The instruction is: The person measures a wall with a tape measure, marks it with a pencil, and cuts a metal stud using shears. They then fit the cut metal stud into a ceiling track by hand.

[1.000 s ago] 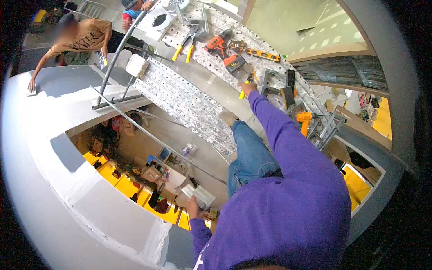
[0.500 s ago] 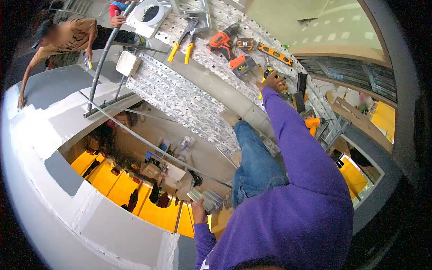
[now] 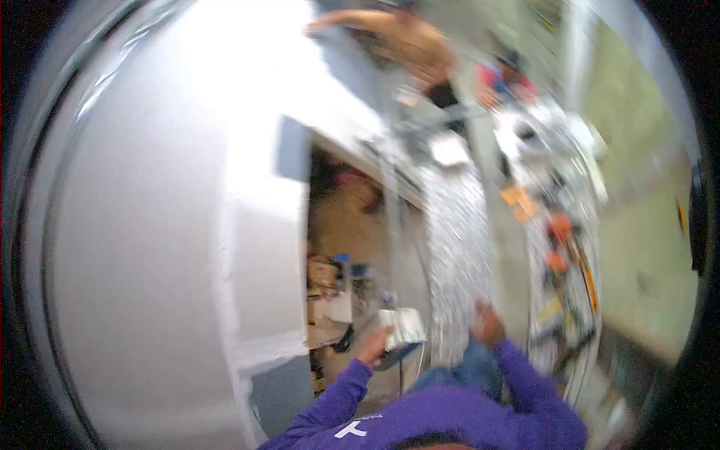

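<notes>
A bundle of short pale metal strips (image 3: 405, 328) is gripped in my left hand (image 3: 373, 348), held out over the opening beside the walkway. My right hand (image 3: 488, 325) is raised in front of my body, above my legs and close to the perforated metal plank (image 3: 459, 255). Motion blur smears its fingers, so I cannot make out whether anything is in them. To its right, a second plank carries several blurred tools, among them an orange-red power drill (image 3: 559, 225) and an orange spirit level (image 3: 587, 281).
A co-worker (image 3: 420, 52) at the top reaches toward the grey-white wall panel (image 3: 150, 225). Another person (image 3: 506, 82) is at the far end of the planks, near a white bucket (image 3: 529, 131). A metal pole (image 3: 391, 202) crosses beside the opening, with boxes (image 3: 324, 271) on the floor below.
The view has swung left and is blurred. My right hand has left the tools on the plank and come back toward my body. My left hand still holds the strips, now raised higher.
</notes>
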Demonstrator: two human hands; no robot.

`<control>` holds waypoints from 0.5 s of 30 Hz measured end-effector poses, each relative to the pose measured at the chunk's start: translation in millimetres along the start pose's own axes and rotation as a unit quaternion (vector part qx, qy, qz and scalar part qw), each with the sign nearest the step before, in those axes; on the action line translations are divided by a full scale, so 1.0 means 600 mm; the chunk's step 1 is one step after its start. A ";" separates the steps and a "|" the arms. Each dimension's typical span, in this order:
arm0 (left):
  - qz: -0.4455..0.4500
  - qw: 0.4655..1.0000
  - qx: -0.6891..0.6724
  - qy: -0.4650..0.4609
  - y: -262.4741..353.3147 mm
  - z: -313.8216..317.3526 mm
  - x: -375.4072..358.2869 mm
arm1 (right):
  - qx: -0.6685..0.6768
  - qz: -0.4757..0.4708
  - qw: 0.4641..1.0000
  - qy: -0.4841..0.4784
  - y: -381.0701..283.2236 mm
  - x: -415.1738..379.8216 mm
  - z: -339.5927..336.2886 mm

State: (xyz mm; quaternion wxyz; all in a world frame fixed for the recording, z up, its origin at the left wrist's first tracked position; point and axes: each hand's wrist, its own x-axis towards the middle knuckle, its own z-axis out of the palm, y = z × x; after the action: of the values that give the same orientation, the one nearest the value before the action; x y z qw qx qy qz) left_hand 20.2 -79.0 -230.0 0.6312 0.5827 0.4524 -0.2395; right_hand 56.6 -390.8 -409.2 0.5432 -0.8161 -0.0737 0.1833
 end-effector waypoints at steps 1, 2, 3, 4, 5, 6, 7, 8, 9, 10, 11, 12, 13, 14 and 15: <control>0.027 0.999 0.035 -0.018 0.024 -0.001 -0.026 | 0.032 -0.064 0.996 -0.057 -0.089 -0.001 0.009; 0.044 0.996 0.074 -0.032 0.038 -0.010 -0.050 | 0.058 -0.091 0.989 -0.102 -0.165 -0.001 0.027; 0.037 0.998 0.023 -0.039 0.008 -0.035 -0.038 | 0.063 -0.184 0.975 -0.106 -0.228 -0.004 0.048; 0.029 0.998 -0.021 -0.057 -0.017 -0.067 -0.027 | 0.074 -0.268 0.955 -0.104 -0.285 -0.007 0.069; 0.050 0.997 -0.002 -0.064 -0.002 -0.073 -0.074 | 0.092 -0.299 0.942 -0.124 -0.333 -0.007 0.086; 0.100 0.990 0.078 -0.067 -0.007 -0.096 -0.098 | 0.112 -0.321 0.930 -0.141 -0.377 -0.021 0.099; 0.140 0.974 0.162 -0.068 -0.014 -0.122 -0.121 | 0.125 -0.328 0.920 -0.172 -0.450 -0.038 0.092; 0.172 0.950 0.252 -0.067 -0.020 -0.152 -0.142 | 0.119 -0.348 0.903 -0.221 -0.473 -0.036 0.113; 0.198 0.943 0.253 -0.087 -0.029 -0.176 -0.166 | 0.111 -0.364 0.886 -0.266 -0.496 -0.034 0.131; 0.223 0.935 0.253 -0.106 -0.041 -0.202 -0.186 | 0.101 -0.376 0.868 -0.309 -0.513 -0.040 0.147; 0.246 0.944 0.162 -0.148 -0.064 -0.224 -0.205 | 0.061 -0.417 0.857 -0.297 -0.527 -0.046 0.162; 0.230 0.957 0.057 -0.165 -0.063 -0.235 -0.245 | 0.113 -0.371 0.852 -0.351 -0.558 -0.059 0.171; 0.212 0.959 -0.049 -0.180 -0.061 -0.246 -0.284 | 0.162 -0.323 0.843 -0.399 -0.595 -0.068 0.182; 0.222 0.960 -0.074 -0.156 -0.060 -0.265 -0.298 | 0.214 -0.273 0.828 -0.441 -0.627 -0.078 0.193; 0.231 0.959 -0.098 -0.132 -0.060 -0.283 -0.308 | 0.248 -0.294 0.834 -0.395 -0.650 -0.083 0.212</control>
State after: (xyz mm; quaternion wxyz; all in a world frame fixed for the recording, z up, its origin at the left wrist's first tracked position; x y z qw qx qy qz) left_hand -147.1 33.5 -76.5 0.7776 0.5696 0.2394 -0.1162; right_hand -6.7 -141.6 -85.5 0.6804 -0.4517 -0.4708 0.3338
